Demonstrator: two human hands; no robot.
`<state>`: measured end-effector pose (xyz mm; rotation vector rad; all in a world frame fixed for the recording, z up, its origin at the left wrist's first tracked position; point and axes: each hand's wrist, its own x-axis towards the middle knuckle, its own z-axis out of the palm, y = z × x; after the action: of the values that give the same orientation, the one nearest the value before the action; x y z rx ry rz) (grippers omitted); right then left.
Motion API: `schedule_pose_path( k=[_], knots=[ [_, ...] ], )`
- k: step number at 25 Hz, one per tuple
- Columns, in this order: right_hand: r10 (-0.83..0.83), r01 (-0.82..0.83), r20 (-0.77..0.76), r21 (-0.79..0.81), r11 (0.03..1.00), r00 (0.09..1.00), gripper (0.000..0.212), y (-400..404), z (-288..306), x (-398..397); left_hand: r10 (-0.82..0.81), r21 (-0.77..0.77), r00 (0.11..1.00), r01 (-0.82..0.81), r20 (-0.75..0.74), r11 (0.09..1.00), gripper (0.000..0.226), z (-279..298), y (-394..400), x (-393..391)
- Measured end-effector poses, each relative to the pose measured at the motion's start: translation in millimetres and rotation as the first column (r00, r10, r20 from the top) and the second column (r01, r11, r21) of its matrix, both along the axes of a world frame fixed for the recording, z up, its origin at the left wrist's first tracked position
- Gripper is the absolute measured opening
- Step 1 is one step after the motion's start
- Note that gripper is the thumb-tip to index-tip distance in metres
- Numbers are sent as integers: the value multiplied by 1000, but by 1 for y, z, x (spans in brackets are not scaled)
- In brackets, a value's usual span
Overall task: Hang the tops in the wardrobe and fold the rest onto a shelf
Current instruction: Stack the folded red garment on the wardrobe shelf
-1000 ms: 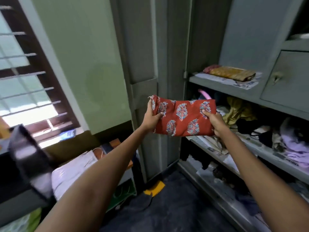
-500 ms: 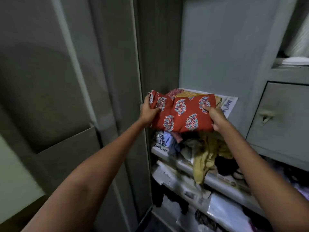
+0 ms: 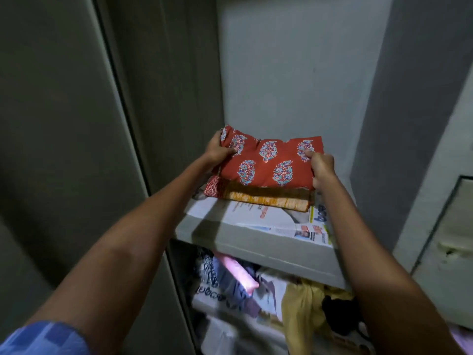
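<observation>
Both hands' fingers [image 3: 231, 150] pinch the folded red garment's [image 3: 268, 162] side edges.

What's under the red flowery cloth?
Under the red flowery cloth lies a folded orange and brown cloth, on newspaper lining the shelf. Most of that lower cloth is covered.

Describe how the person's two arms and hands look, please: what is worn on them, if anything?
Both forearms are bare. The left hand and the right hand show no gloves, and no rings, watch or bracelets that I can see. At the lower left corner, a short sleeve covers the left upper arm: light blue fabric with darker blue blocks. No sleeve shows on the right arm.
</observation>
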<state>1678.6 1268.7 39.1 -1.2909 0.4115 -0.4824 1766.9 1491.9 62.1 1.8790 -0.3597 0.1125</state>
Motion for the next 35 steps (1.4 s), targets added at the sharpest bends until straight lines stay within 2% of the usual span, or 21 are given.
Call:
schedule_pose_path(
  k=[4,8,11,13,15,16,17,18,19,20,21,22,23,24,25,26,28,31,33,35],
  knots=[
    [-89,85,-79,-51,995,993,30,-9,-9,43,-53,-10,996,52,-69,999,57,-14,-6,50],
    [-116,38,-331,-233,972,936,31,-11,-70,65,-56,129,972,87,-226,988,51,-63,1,67],
    [-151,52,-323,-295,954,934,31,-8,-60,61,-73,146,975,105,-208,984,54,-57,-1,78],
    [-192,40,-343,-404,914,920,29,-6,-51,54,-88,263,975,141,-204,954,55,-49,-1,86],
    [-261,-63,-443,-595,801,858,36,-4,-47,45,-8,491,966,138,-258,860,53,-48,-2,88],
    [-337,-125,-490,-693,710,804,42,-3,-45,40,71,649,971,97,-227,755,57,-47,-4,84],
    [-439,-153,-484,-784,602,757,47,-1,-40,39,123,775,988,-7,-91,631,64,-44,-10,81],
    [-513,-149,-422,-859,489,747,49,2,-34,41,92,815,992,-126,89,565,69,-40,-19,76],
    [-524,-107,-324,-910,401,788,47,6,-28,50,-16,780,969,-188,246,598,69,-36,-30,70],
    [-437,-75,-250,-922,379,864,44,13,-22,58,-168,727,939,-112,301,678,64,-34,-41,62],
    [-267,-111,-229,-913,392,936,43,22,-24,67,-321,708,910,45,263,705,56,-35,-50,55],
    [-94,-212,-263,-906,366,960,44,33,-32,73,-436,731,879,168,193,662,50,-45,-58,51],
    [12,-351,-363,-891,288,932,48,41,-46,77,-476,785,872,218,110,580,48,-59,-61,52],
    [17,-463,-468,-865,192,883,53,43,-58,79,-449,855,892,196,48,480,50,-72,-60,56],
    [-41,-517,-527,-844,144,849,60,41,-66,82,-386,912,922,130,33,388,53,-80,-58,63],
    [-118,-531,-547,-836,141,829,67,37,-69,86,-324,943,945,71,40,324,58,-83,-56,69],
    [-236,-527,-561,-827,196,793,80,33,-65,86,-225,958,974,35,31,285,69,-80,-51,74],
    [-395,-489,-580,-814,313,713,90,36,-68,83,-69,942,997,53,-31,333,83,-82,-45,79],
    [-405,-442,-604,-788,428,686,93,37,-69,78,-8,924,998,55,-56,379,90,-87,-42,81],
    [-361,-448,-606,-782,433,708,92,34,-68,69,-13,913,1000,-14,21,407,89,-91,-42,78]
  ],
)
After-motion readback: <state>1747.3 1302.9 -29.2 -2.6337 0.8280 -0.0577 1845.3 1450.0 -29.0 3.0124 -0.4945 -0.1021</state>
